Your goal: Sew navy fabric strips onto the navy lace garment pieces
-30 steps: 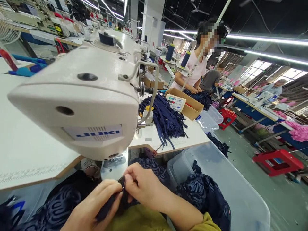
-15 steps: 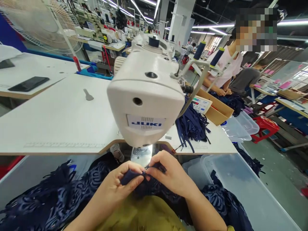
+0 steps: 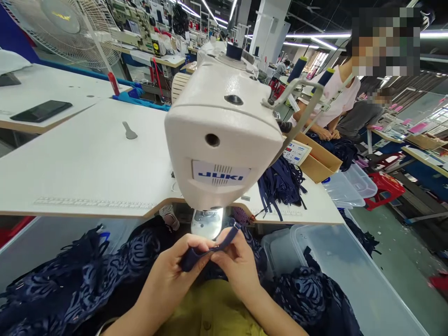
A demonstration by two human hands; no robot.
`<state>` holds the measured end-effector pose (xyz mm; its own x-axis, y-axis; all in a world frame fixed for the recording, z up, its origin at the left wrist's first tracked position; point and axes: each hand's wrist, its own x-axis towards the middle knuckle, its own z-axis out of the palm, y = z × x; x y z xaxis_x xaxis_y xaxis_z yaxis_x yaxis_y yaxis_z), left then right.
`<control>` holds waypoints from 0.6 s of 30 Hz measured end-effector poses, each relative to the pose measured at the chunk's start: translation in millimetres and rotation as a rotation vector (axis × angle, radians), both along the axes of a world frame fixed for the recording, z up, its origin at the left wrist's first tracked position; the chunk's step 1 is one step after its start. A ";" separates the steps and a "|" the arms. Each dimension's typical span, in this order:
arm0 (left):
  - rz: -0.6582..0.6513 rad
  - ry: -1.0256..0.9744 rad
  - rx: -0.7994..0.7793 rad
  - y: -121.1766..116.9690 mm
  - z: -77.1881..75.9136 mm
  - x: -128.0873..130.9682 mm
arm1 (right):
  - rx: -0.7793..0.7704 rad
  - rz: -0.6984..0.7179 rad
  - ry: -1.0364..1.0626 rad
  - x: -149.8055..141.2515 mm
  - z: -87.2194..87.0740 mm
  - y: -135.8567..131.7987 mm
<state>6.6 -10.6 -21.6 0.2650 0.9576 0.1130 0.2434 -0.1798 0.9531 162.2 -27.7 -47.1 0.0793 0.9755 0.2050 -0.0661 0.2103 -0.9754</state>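
Note:
A dark navy strap (image 3: 228,239) stretches between my two hands, just in front of the lit metal bed (image 3: 206,224) of a white JUKI sewing machine (image 3: 224,130). My left hand (image 3: 175,268) is closed on the strap's wider, folded part, thumb and fingers pinching it. Thumb and fingers of my right hand (image 3: 238,263) pinch the strap close by, and its end sticks up past them with a small shiny fitting (image 3: 237,226). Patterned navy garments (image 3: 133,256) hang at my left, and another bundle (image 3: 311,298) lies at my right.
The white tabletop (image 3: 87,163) carries a small grey flat piece (image 3: 129,131) and a pile of navy straps (image 3: 282,184). Behind that pile stands a cardboard box (image 3: 322,158). Plastic bins (image 3: 367,275) flank me. A co-worker (image 3: 339,102) handles navy fabric at the right.
The right hand has turned and lowered slightly, and the strap end with its shiny fitting now shows above it. Both hands keep their hold. The view has shifted a little.

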 end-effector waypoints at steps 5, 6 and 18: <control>-0.009 0.019 0.117 -3.8 -3.0 -1.6 | 0.138 -0.039 0.016 -2.8 -2.6 0.0; -0.009 0.024 0.152 -4.2 -4.0 -2.0 | 0.152 -0.028 0.003 -2.3 -4.1 -0.3; -0.023 0.120 0.348 -7.1 -1.2 0.2 | 0.067 0.041 0.009 2.9 -10.5 -2.4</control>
<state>6.8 -17.7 -22.7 0.3169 0.8610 0.3978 0.3423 -0.4950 0.7986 165.0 -30.1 -57.6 0.0420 0.9622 0.2690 -0.0847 0.2717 -0.9586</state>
